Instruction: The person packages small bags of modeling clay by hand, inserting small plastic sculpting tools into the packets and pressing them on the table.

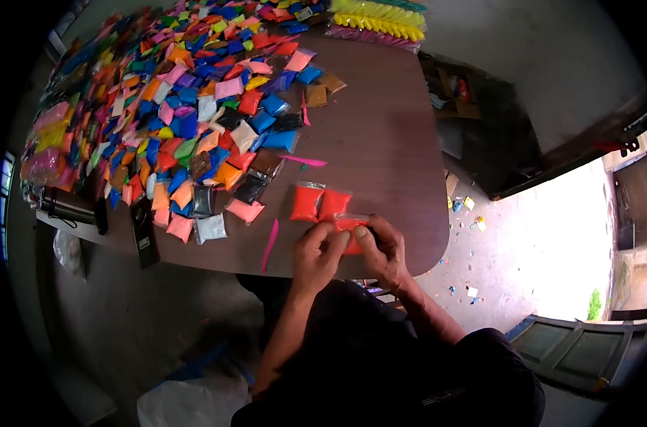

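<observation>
Near the table's front edge, my left hand (318, 256) and my right hand (382, 250) both pinch a small clear bag with red contents (350, 223), one at each side, thumbs close together. Part of this red packet is hidden by my fingers. Just beyond it lie two more red packets, the left one (307, 202) and the right one (334, 204), side by side and flat on the table. A thin pink strip (271, 244) lies left of my left hand.
A large heap of colourful packets (229, 87) covers the table's left part. Yellow and pink bundles (377, 25) stand at the far edge. Another pink strip (303, 161) lies beyond the red packets. A dark flask (71, 208) is at the left edge, beside a black box (145, 235).
</observation>
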Demonstrator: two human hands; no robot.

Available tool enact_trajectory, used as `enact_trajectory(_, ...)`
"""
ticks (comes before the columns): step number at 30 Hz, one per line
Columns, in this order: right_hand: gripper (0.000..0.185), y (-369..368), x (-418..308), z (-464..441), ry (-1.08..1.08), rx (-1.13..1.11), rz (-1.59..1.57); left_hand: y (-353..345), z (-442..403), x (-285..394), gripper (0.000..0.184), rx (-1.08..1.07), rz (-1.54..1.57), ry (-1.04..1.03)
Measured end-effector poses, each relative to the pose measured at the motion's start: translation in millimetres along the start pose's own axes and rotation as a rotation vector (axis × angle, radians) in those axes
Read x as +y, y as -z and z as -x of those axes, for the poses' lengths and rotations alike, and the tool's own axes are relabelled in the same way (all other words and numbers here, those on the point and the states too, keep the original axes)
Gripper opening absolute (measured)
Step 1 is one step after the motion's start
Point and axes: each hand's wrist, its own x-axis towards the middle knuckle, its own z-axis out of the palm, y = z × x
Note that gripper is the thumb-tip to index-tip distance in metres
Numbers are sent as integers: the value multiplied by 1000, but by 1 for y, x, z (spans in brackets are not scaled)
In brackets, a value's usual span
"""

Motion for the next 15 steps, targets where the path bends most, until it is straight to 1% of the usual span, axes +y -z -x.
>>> enact_trajectory(4, 16, 2, 0, 0, -10, 20, -53, 0, -1, 11, 15, -68, 33, 24)
enact_trajectory(6, 16, 3, -2, -1, -71, 59, -116, -2, -4, 18, 15, -84, -21, -23)
enact_trajectory(10, 14, 1, 4, -1, -27, 50, -106, 0, -3, 1, 14, -92, -11, -40)
enact_trajectory(12, 12, -2, 0, -1, -92, 48, -131, 0, -2, 0, 14, -66, 24, -16)
enact_trajectory(13, 12, 0, 1, -1, -69, 42, -127, 1, -2, 0, 14, -66, 25, -18)
enact_trajectory(15, 13, 3, 7, -1, -59, 40, -116, 3, -3, 2, 13, -90, -44, -31)
